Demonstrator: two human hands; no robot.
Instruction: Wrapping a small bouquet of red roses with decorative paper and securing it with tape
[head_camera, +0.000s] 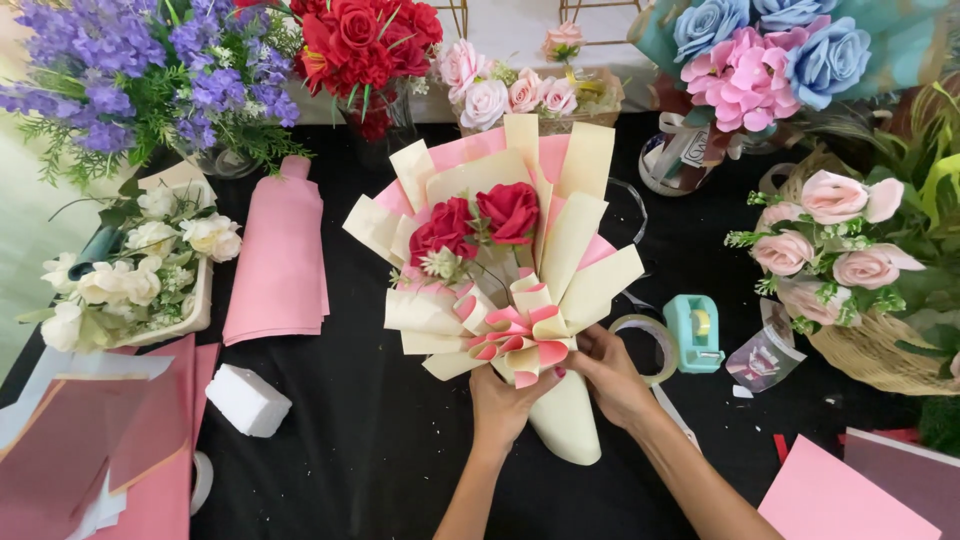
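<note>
Starting from the left of your tabletop (380, 460): there's a tray of white flowers (135, 270), a folded stack of pink wrapping paper (280, 255) and a white foam block (246, 399), none of it in use right now. The bouquet (500, 265) lies dead centre, and it looks mostly built to me: two red roses sit inside layered cream and pink paper, and a pleated cream-and-pink fan (520, 340) is already at the neck. Your left hand (510, 400) is clenched on the wrap just below that fan, and your right hand (610, 375) pinches the same spot from the other side. Just right of it sit a tape roll (650, 345) and a teal tape dispenser (694, 333), so I'd guess fixing the fan is what's left.
</note>
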